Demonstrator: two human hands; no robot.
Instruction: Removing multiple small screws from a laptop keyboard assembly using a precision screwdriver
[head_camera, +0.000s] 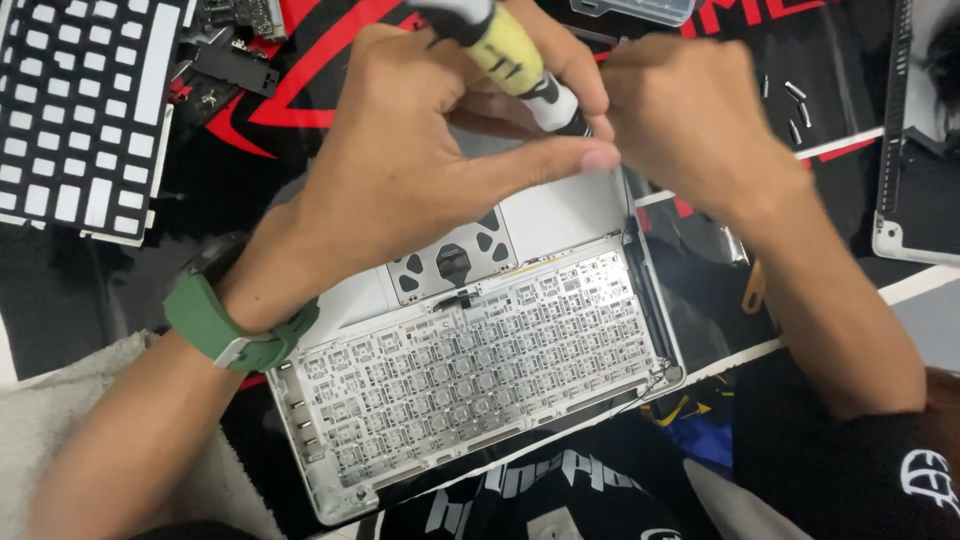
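Note:
An opened silver laptop top case (330, 490) lies upside down on a black and red mat, showing the back of its keyboard grid (460, 370) and trackpad plate (450, 262). My left hand (400, 160), with a green watch (225, 320) on the wrist, grips a screwdriver (510, 55) with a yellow, black and white handle. The tip of the tool points down at the far corner of the case, hidden by fingers. My right hand (680, 120) pinches at that same corner beside the tool's tip, and what it holds is hidden.
A black keyboard frame (75, 110) with white openings lies at the far left. Several small screws (795, 105) sit on the mat at the far right, next to another silver panel (915, 150). A grey towel (60, 410) covers the near left.

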